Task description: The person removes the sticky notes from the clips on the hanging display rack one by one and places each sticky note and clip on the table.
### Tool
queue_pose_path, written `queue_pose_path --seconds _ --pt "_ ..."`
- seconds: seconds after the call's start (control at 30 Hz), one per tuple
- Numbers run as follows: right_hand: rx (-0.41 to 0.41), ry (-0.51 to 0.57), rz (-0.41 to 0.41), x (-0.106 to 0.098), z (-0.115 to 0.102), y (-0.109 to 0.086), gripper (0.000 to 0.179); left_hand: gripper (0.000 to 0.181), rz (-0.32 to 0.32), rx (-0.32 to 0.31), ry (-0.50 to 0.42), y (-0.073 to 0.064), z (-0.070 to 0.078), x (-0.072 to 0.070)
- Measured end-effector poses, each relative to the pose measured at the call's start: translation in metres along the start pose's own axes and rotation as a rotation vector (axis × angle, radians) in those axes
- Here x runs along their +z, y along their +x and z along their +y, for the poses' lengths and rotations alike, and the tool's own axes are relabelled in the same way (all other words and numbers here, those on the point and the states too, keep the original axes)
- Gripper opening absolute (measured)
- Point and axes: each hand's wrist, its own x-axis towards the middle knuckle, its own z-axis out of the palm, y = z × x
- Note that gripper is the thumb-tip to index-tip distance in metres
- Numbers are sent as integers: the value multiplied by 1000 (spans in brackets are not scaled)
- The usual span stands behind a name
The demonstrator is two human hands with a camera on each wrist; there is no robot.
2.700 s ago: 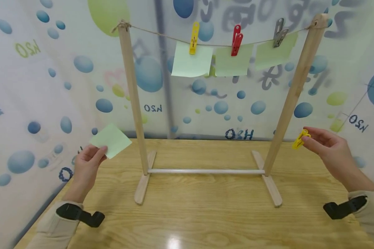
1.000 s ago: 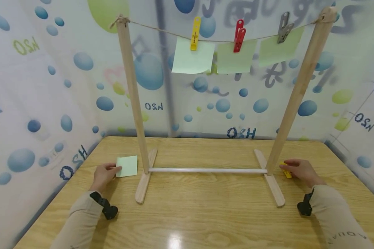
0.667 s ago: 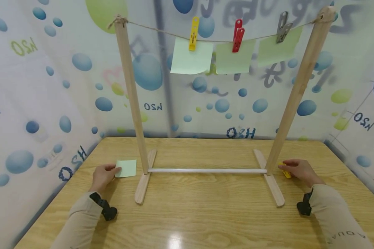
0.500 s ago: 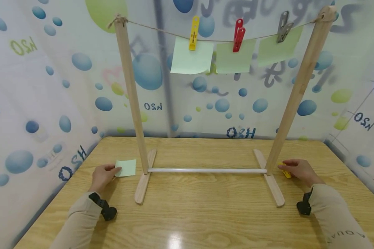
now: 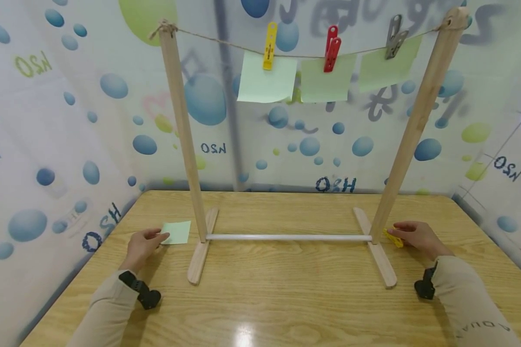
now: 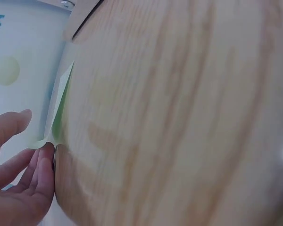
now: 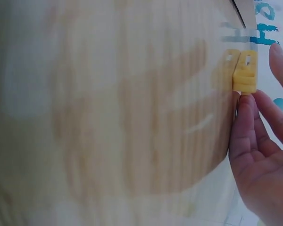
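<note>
Paper square [image 5: 180,232], thin pale green, slotted yellow clip [image 7: 245,73], wood-grained tabletop [image 5: 282,294]

Pale backdrop [image 5: 252,130] with blue and green ovals [image 5: 205,100], mirrored dark blue lettering [image 5: 335,185], faint pink heart [image 5: 158,103], wood-grained surface [image 5: 286,289] bearing a bright glare [image 5: 243,333]

backdrop [image 5: 260,140]: white, blue and green ovals [image 5: 205,100]; table [image 5: 295,289]: pale wood grain; light: bright glare [image 5: 244,332] on tabletop

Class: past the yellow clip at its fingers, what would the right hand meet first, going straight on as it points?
Past the yellow clip, the right hand would likely meet the right wooden post, but depth is unclear.
</note>
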Motion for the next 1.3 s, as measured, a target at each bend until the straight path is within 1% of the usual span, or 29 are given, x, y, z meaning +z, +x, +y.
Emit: queue_pose_path --seconds 0.17,0.33,0.5,0.57,0.67,0.77,0.83,0.87,1.0,1.03,1.07,1.17,1.3 --pt "30 7 -16 -3 5 2 70 62 -13 11 -15 -1 1 0" --pt "55 49 -27 -6 10 4 73 59 -3 9 -22 -2 1 -1" --pt "29 80 -26 -11 10 1 74 58 -1 0 -25 -1 1 -3" --pt "15 85 -21 -13 10 -1 74 58 -3 12 -29 -1 0 -6" --pt "-15 61 -6 -18 8 -4 72 58 6 34 -18 -3 1 -12" --pt "-47 24 -1 -21 5 -7 70 59 25 40 -21 -5 5 -18" --pt "-66 -1 -6 -23 2 -9 69 64 38 46 -20 -4 7 -22" --pt "-79 -10 -9 -24 0 -10 68 65 42 50 -29 -5 9 -24" --pt "-129 -39 -17 -31 -11 -19 64 67 65 102 -47 -10 22 -30" --pt "-140 -34 -17 -33 -14 -22 64 67 76 118 -50 -12 25 -31" --pt "-151 -31 -13 -36 -17 -25 63 60 92 131 -85 -13 28 -32" --pt "-166 -23 -8 -45 -24 -33 62 60 123 163 -106 -16 38 -34" --pt "-206 -16 19 -55 -33 -43 52 59 137 230 -119 -21 50 -35"
